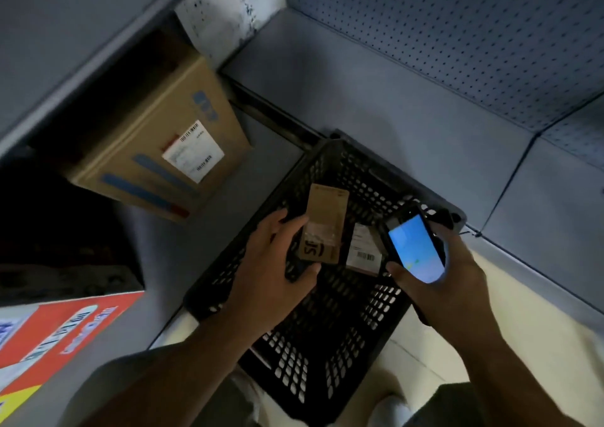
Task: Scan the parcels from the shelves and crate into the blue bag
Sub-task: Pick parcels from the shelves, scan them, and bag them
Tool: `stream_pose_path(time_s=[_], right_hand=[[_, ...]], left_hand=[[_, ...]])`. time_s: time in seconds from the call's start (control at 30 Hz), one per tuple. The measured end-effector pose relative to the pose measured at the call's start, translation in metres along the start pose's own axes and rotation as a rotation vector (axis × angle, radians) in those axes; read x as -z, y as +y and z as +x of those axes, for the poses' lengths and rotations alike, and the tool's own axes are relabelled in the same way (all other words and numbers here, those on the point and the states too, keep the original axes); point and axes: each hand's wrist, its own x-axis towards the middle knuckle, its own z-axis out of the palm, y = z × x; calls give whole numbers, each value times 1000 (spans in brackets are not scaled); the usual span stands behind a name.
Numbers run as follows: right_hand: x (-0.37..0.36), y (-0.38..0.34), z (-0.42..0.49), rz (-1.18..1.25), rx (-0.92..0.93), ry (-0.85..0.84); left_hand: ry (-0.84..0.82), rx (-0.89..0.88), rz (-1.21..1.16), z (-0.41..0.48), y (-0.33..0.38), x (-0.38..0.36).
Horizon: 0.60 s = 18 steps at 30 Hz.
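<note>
Two parcels showed in that shot, and you only had one of them in hand. Your left hand [274, 256] was gripping the small brown parcel [327, 220] by its lower end, thumb on one side and fingers curled round the other. The parcel stood up tilted over the black perforated crate [330, 354], its printed face turned up toward you.

Your right hand [441, 273] was wrapped around the handheld scanner [413, 246]. Its screen was lit pale blue and facing you, and its top end pointed toward the middle of the crate. The scanner sat just to the right of the brown parcel, close but not touching it.

The other one, a labelled parcel [362, 250] with a white sticker and a barcode, lay down inside the crate. From your view it showed in the gap between the brown parcel and the scanner, below both hands, and neither hand touched it. Couldn't tell how much of it was tucked under the scanner.

The crate itself sat at an angle, partly on the pale floor [490, 328] and pushed up against the low grey shelf [359, 99]. A big cardboard box [157, 152] with a white shipping label and blue tape strips sat on the shelving to your left, well apart from your hands. Grey pegboard [457, 34] backed the shelf on the right. A red and orange carton [65, 328] with blurry print poked in at the lower left.
</note>
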Motion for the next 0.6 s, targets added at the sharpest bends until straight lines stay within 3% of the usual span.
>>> stream_pose_path(time_s=[0.17, 0.4, 0.6], right_hand=[[-14, 19, 36, -63, 67, -23], [-24, 21, 53, -70, 210, -3], [-9, 36, 59, 10, 202, 31]], left_hand=[[-100, -66, 163, 42, -26, -74], [-129, 286, 406, 97, -76, -174], [-159, 389, 422, 76, -101, -208]])
